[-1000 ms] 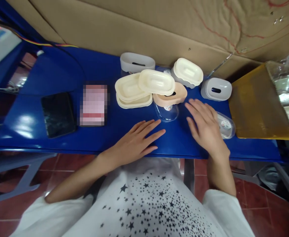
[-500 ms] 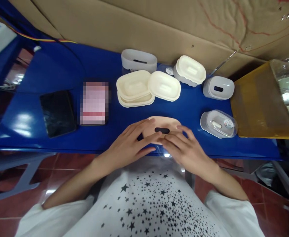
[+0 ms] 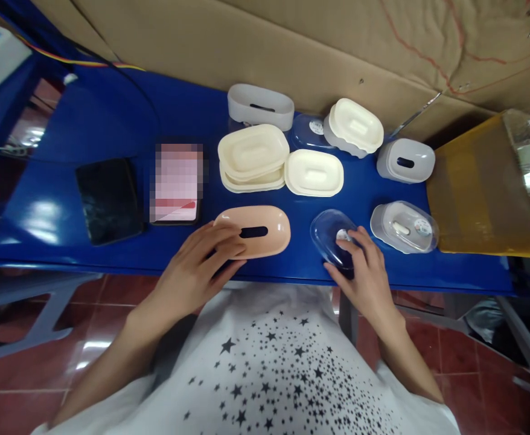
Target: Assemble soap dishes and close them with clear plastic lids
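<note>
A peach oval piece with a dark slot (image 3: 271, 232) lies near the table's front edge. My left hand (image 3: 201, 260) grips its left end, fingers on top and thumb at the front rim. To the right, my right hand (image 3: 362, 263) holds a clear oval cover (image 3: 326, 226) with a round sticker, thumb at its front edge and fingers over its right side. The cover rests on the blue table apart from the peach piece. Behind them sit stacked cream trays (image 3: 253, 151) and a single cream tray (image 3: 314, 173) touching them.
Grey containers stand at the back (image 3: 260, 109) and right (image 3: 405, 162), one with a cream lid on top (image 3: 357, 125). A grey container with a clear cover (image 3: 403, 228) is beside a cardboard box (image 3: 473, 193). A phone (image 3: 178, 181) and black tablet (image 3: 110, 202) lie left.
My hands have moved apart. The peach piece has shifted left with my left hand, and the clear cover now shows under my right hand. The single cream tray sits lower and straighter.
</note>
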Demonstrator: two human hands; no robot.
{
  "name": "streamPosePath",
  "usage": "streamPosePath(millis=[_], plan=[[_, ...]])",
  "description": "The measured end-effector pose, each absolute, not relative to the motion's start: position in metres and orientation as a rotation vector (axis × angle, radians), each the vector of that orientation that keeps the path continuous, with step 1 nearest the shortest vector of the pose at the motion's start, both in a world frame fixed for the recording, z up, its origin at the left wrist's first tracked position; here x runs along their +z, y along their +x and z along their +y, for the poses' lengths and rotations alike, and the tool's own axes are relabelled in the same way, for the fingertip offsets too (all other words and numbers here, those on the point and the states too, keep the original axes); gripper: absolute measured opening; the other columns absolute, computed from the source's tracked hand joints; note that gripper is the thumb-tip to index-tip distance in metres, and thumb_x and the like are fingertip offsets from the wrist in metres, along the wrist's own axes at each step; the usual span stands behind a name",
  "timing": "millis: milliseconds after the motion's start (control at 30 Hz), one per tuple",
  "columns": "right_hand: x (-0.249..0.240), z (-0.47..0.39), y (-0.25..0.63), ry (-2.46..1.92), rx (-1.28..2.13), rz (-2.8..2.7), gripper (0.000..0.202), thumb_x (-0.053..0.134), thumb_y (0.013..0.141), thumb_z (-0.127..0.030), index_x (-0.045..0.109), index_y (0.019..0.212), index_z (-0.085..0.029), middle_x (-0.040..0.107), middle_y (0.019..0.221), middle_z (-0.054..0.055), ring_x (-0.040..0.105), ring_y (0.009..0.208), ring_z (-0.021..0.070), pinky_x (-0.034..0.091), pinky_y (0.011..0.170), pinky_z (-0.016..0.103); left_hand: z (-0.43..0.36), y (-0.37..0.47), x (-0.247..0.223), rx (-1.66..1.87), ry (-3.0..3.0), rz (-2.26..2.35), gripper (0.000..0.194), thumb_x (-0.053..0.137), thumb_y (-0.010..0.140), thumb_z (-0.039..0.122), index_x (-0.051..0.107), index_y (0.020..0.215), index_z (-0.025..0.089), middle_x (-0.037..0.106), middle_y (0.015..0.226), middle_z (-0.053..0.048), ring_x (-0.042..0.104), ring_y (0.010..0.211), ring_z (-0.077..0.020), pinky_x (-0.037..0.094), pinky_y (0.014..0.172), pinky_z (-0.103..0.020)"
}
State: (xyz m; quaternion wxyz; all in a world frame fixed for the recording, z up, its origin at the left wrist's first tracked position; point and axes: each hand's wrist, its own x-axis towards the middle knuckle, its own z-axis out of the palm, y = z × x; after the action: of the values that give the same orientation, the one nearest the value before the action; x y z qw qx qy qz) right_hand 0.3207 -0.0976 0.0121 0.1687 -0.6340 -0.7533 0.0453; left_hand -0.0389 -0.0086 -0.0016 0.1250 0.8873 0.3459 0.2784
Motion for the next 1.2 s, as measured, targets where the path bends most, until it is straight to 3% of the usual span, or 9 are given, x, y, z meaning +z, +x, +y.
streamPosePath(millis=[133,267,367,500,700,767,867,1000,1200], plan=[[0.020,-0.079,0.325,-1.800,0.004,-2.143,0.051,0.066,0.108,-0.034,0.052,0.156,-0.026,0.059,0.161,0.018,0.047,0.161,0.0440,0.049,0.122,0.072,-0.006,-0.026,-0.001,0.764,2.615,0.899,0.026,0.071,0.105,0.013,0.066,0.129,0.023,0.072,0.141,-0.013,0.068,0.140,-0.0308,0.054,0.125,-0.058],[0.030,-0.029,0.310,-1.737,-0.097,-2.212,0.051,0.056,0.112,-0.027,0.051,0.163,-0.023,0.055,0.169,0.016,0.049,0.160,0.0370,0.043,0.129,0.066,-0.001,-0.014,0.001,0.770,2.686,0.846,0.022,0.073,0.104,0.014,0.068,0.125,0.019,0.072,0.143,-0.017,0.068,0.140,-0.0339,0.059,0.120,-0.058],[0.030,0.005,0.297,-1.739,-0.099,-2.297,0.046,0.050,0.113,-0.019,0.059,0.158,-0.018,0.065,0.160,0.016,0.059,0.152,0.0346,0.041,0.130,0.065,-0.003,-0.016,0.004,0.871,2.650,0.858,0.030,0.074,0.103,0.013,0.068,0.131,0.022,0.078,0.134,-0.012,0.072,0.134,-0.0312,0.062,0.116,-0.055],[0.025,0.008,0.283,-1.633,-0.041,-2.461,0.044,0.047,0.112,-0.012,0.069,0.149,-0.024,0.077,0.144,0.011,0.068,0.141,0.0303,0.036,0.132,0.066,-0.008,-0.025,0.011,1.162,2.477,1.067,0.046,0.077,0.100,0.010,0.066,0.139,0.030,0.079,0.130,-0.006,0.075,0.128,-0.0292,0.066,0.110,-0.056],[0.036,-0.039,0.278,-1.263,0.152,-2.674,0.047,0.050,0.114,-0.014,0.064,0.154,-0.033,0.071,0.156,0.002,0.061,0.150,0.0228,0.025,0.139,0.061,-0.001,-0.014,0.013,1.221,2.506,1.127,0.046,0.080,0.096,0.007,0.067,0.136,0.026,0.079,0.128,-0.009,0.075,0.127,-0.0303,0.065,0.109,-0.053],[0.037,-0.053,0.288,-1.327,0.164,-2.617,0.045,0.059,0.114,-0.030,0.060,0.159,-0.033,0.064,0.164,0.005,0.054,0.157,0.0271,0.027,0.139,0.062,0.000,-0.005,0.010,1.138,2.562,1.116,0.040,0.080,0.097,0.009,0.067,0.131,0.024,0.079,0.127,-0.010,0.076,0.125,-0.0312,0.064,0.108,-0.053],[0.030,-0.067,0.312,-1.625,0.084,-2.427,0.064,0.066,0.109,-0.048,0.049,0.168,-0.027,0.051,0.173,0.016,0.042,0.165,0.0391,0.033,0.133,0.070,-0.003,0.005,0.006,1.041,2.668,1.096,0.033,0.079,0.098,0.013,0.066,0.127,0.023,0.080,0.123,-0.010,0.078,0.118,-0.0306,0.064,0.104,-0.051],[0.013,-0.074,0.339,-1.795,0.047,-2.285,0.065,0.064,0.111,-0.042,0.042,0.171,-0.028,0.050,0.172,0.019,0.044,0.164,0.0399,0.039,0.129,0.070,-0.017,0.003,0.008,0.970,2.797,1.122,0.031,0.080,0.098,0.014,0.067,0.125,0.022,0.082,0.119,-0.010,0.080,0.109,-0.0298,0.062,0.098,-0.050],[0.011,-0.066,0.327,-1.687,0.013,-2.303,0.064,0.062,0.111,-0.037,0.041,0.171,-0.036,0.050,0.174,0.011,0.042,0.164,0.0386,0.028,0.134,0.071,-0.035,-0.017,0.013,0.828,2.865,1.145,0.033,0.083,0.096,0.019,0.068,0.126,0.022,0.083,0.119,-0.011,0.080,0.107,-0.0311,0.062,0.097,-0.052]])
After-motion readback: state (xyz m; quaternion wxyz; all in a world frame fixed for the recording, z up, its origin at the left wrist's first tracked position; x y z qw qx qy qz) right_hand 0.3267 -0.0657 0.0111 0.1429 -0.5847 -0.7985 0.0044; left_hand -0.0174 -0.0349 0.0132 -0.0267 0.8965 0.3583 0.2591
